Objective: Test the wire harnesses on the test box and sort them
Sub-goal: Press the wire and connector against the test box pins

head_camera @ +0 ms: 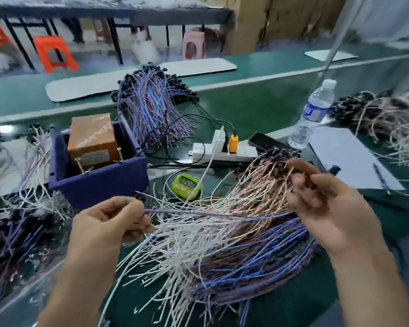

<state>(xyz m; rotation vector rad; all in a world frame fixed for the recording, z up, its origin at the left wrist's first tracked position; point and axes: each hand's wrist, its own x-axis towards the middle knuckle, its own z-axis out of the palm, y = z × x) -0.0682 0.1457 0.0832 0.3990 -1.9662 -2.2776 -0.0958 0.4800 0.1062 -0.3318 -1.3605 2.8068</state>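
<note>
A big pile of wire harnesses (pixel 222 251) with white, blue and brown leads lies on the green bench in front of me. My left hand (pixel 104 223) pinches the free ends of one harness (pixel 198 213), which stretches across to my right hand (pixel 326 204). That hand grips the harness at its black connector end, above the pile. The test box (pixel 97 182), a dark blue open case with an orange-brown transformer (pixel 92 138) inside, stands beyond my left hand.
A sorted bundle (pixel 151 107) lies behind the box, and more harness heaps sit at far left (pixel 17 237) and far right (pixel 387 119). A green timer (pixel 185 185), a white power strip (pixel 222 151), a phone (pixel 267 141), a water bottle (pixel 312 114) and paper (pixel 347 156) crowd the middle.
</note>
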